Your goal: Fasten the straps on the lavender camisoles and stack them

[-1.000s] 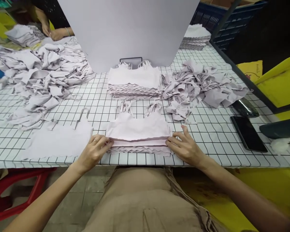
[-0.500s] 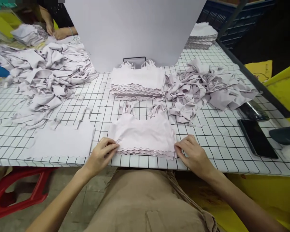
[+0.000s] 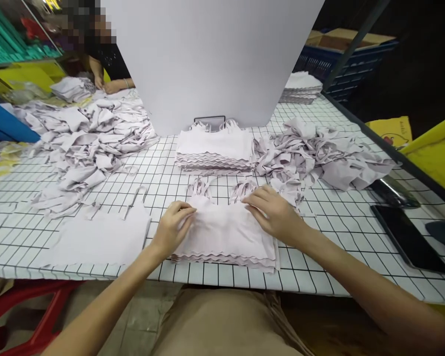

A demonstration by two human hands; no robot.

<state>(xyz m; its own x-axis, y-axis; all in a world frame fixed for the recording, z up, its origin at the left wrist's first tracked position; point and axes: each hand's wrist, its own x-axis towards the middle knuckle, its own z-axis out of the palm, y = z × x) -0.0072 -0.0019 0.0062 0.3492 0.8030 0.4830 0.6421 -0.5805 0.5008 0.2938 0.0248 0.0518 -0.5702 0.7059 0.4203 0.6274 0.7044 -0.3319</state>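
Observation:
A pale pinkish camisole top (image 3: pixel 226 230) lies face up on a low stack of the same garments, its wavy hem toward me and its straps bunched at the far side. My left hand (image 3: pixel 174 225) pinches its far left edge, close to the base of one strap. At the far right, my right hand (image 3: pixel 276 212) has thumb and fingers closed on the edge beside the other strap. Farther off stands a taller stack of matching tops (image 3: pixel 213 148). Flat on the table to the left is a single camisole (image 3: pixel 100 237).
Loose garments lie heaped at left (image 3: pixel 92 133) and right (image 3: pixel 319 148) on the checked table cloth (image 3: pixel 203 274). A large pale board (image 3: pixel 211 64) rises behind the stacks. A phone (image 3: pixel 410 240) rests at right. A co-worker's hands (image 3: pixel 109 86) work at the far left. A red stool (image 3: pixel 33 316) stands below.
Both hands have moved from the hem corners of the top stack away from me to the strap bases. The view has tilted up a little.

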